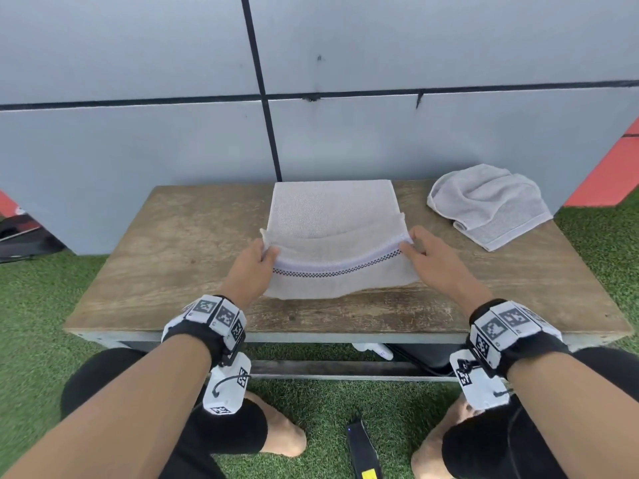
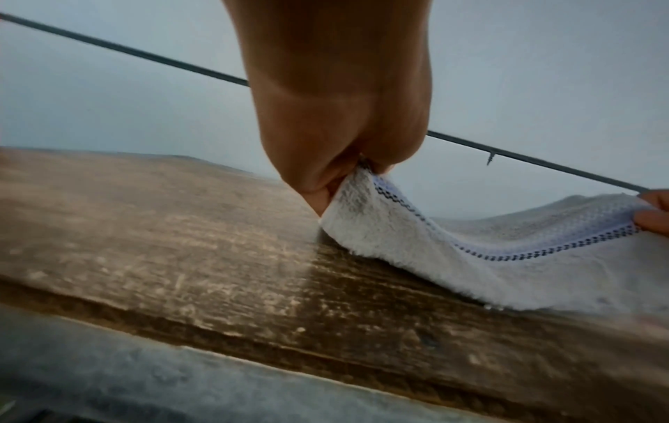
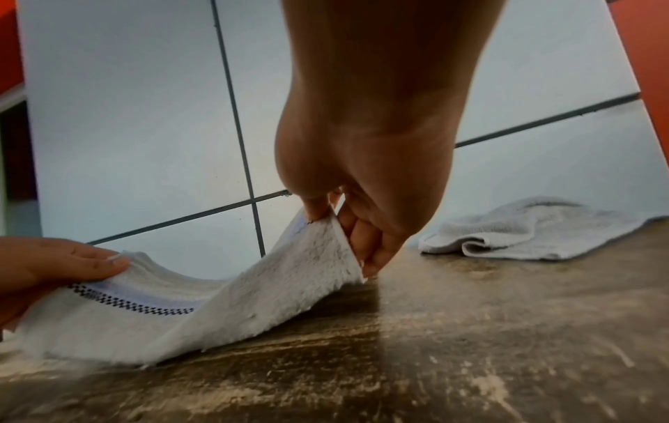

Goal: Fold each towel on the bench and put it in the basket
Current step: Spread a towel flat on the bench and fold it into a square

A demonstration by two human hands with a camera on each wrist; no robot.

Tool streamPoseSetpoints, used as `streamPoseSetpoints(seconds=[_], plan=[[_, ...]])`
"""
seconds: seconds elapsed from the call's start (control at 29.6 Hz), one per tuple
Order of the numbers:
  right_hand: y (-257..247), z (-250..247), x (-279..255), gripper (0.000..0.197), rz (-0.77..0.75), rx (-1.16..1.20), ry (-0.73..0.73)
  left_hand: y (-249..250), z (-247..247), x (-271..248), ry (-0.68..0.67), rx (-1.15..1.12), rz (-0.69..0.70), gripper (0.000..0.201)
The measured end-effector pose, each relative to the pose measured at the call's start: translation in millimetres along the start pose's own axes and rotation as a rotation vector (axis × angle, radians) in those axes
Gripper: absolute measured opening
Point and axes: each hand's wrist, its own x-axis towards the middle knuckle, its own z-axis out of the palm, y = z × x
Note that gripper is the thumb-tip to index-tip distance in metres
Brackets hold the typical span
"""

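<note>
A pale grey towel [image 1: 332, 236] with a dark checked stripe lies in the middle of the wooden bench [image 1: 173, 257]. Its near edge is lifted and sags between my hands. My left hand [image 1: 268, 252] pinches the towel's near left corner [image 2: 356, 183]. My right hand [image 1: 409, 245] pinches the near right corner [image 3: 322, 226] between thumb and fingers. The far part of the towel rests flat against the wall side of the bench. A second grey towel [image 1: 491, 205] lies crumpled at the bench's far right, also seen in the right wrist view [image 3: 525, 229]. No basket is in view.
A grey panelled wall [image 1: 173, 98] stands right behind the bench. Green artificial turf [image 1: 311, 402] surrounds it, and my knees are at its front edge. A black and yellow object [image 1: 363, 451] lies on the turf between my knees. Dark gear sits at far left [image 1: 24, 236].
</note>
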Motion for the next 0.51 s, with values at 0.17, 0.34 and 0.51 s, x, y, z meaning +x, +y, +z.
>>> streamPoseSetpoints(seconds=[0.17, 0.34, 0.51], plan=[[-7, -16, -9, 0.024, 0.310, -0.127, -0.396, -15, -14, -11, -0.331, 0.059, -0.129, 0.034], [-21, -15, -10, 0.015, 0.330, -0.120, -0.408, -22, -17, -18, -0.190, -0.127, -0.129, 0.028], [-20, -10, 3, 0.020, 0.216, -0.019, -0.162, -8, -20, -12, 0.016, -0.342, -0.034, 0.029]])
